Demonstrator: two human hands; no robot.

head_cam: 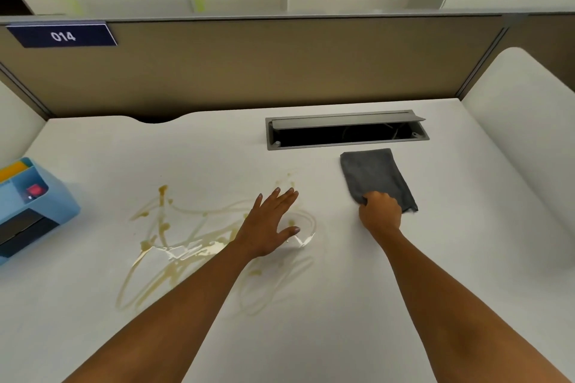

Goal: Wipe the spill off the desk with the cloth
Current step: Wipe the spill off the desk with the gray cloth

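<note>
The fingers [378, 196] of the right hand [380, 212] are curled and pinch the near edge of the grey cloth [375, 179], right of centre in the frame. The cloth lies folded flat on the white desk [451, 258]; its long axis runs from the pinched end up and slightly left, its far short edge pointing toward the open grey cable hatch [345, 129] just above it.

The left hand [268, 224] is in the centre of the frame, fingers [284, 197] spread and straight, grasping nothing, palm down over the right part of the spill [174, 239]; whether it touches the surface cannot be told. The spill is a tangle of thin brownish streaks and small puddles reaching from centre to lower left, well apart from the cloth.

A blue box [37, 211] sits at the left edge. In the upper left, a dark label [62, 36] reading 014 is on the partition [280, 71].
</note>
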